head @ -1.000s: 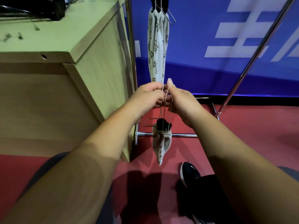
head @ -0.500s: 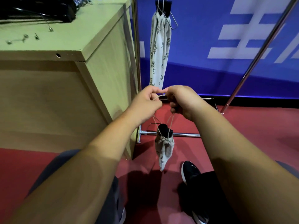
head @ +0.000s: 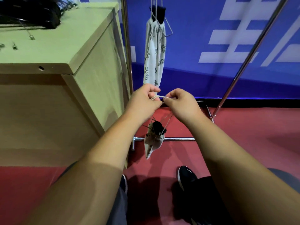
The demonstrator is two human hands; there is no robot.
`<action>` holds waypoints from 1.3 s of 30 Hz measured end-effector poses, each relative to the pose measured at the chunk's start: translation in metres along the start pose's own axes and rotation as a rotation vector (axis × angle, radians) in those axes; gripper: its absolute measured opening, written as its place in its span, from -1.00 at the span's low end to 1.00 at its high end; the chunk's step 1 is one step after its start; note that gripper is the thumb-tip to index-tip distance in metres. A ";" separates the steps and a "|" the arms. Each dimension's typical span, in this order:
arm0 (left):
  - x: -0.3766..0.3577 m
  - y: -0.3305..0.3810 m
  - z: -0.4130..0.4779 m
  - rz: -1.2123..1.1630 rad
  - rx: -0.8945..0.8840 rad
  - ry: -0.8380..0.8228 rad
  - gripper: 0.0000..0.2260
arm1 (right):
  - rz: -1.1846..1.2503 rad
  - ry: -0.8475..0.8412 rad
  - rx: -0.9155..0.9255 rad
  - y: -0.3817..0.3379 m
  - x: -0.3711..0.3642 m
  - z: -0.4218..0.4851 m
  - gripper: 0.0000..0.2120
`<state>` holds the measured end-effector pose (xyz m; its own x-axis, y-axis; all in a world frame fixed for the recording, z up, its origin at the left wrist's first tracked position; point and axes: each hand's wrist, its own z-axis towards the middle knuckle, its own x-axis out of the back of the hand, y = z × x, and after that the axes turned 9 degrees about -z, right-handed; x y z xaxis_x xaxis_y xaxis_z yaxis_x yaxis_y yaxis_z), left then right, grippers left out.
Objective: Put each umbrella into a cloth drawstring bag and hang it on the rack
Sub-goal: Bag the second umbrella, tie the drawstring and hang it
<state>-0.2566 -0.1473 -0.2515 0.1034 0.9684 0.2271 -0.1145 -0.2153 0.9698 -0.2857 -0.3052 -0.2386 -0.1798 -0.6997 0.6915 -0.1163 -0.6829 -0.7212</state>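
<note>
Both grips are raised in front of the rack [head: 127,46], just right of its left upright.

Left grip [head: 142,101]: fingers curled, thumb and forefinger pinched on the pale drawstring [head: 158,96].

Right grip [head: 181,103]: clamped on the same cord in the same way, fingertips almost meeting the left's. A short taut span of cord runs between them. Strands then drop to the floral cloth bag [head: 153,143].

The bag hangs free below the grips, seen against the rack's low floor bar [head: 178,139]. Its mouth is gathered only part-way, and the black umbrella handle [head: 158,127] pokes out of the top. The bag's lower end tapers towards the floor.

A second floral bag [head: 154,57] hangs high on the rack by its cords, just right of the same upright. Something black shows at its neck.

A pale wooden desk [head: 65,46] stands left of the rack, close against the upright. A black bundle [head: 32,15] lies on its far top, cut off by the frame edge.

A blue banner [head: 211,30] with white lettering hangs behind the rack. The floor [head: 243,135] under it is red. A black shoe [head: 186,176] is planted on the floor nearer than the floor bar.
</note>
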 end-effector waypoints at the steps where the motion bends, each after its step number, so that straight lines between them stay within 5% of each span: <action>1: -0.003 -0.004 0.002 0.071 -0.015 0.005 -0.71 | -0.035 0.004 0.010 0.004 0.000 0.000 -0.91; 5: -0.013 -0.009 0.009 0.244 -0.052 0.095 -0.79 | 0.061 -0.036 -0.083 0.019 -0.001 -0.001 -0.83; 18: -0.033 -0.002 0.005 0.191 -0.064 0.127 -0.94 | 0.199 0.067 -0.066 0.018 0.009 -0.009 -0.85; 23: -0.032 0.012 -0.023 0.124 -0.091 0.107 -0.95 | 0.593 -0.049 -0.184 0.009 0.030 -0.028 -0.90; 32: -0.026 0.103 -0.019 0.260 -0.130 0.078 -0.93 | 0.928 -0.052 -0.274 -0.040 0.088 -0.032 -0.84; 39: -0.005 0.204 0.001 0.259 -0.095 0.027 -0.81 | 0.935 -0.028 -0.237 -0.105 0.150 -0.001 -0.97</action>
<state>-0.2791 -0.1966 -0.0552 0.0326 0.8860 0.4625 -0.2263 -0.4442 0.8669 -0.3015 -0.3384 -0.0591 -0.2766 -0.9461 -0.1686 -0.1326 0.2114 -0.9684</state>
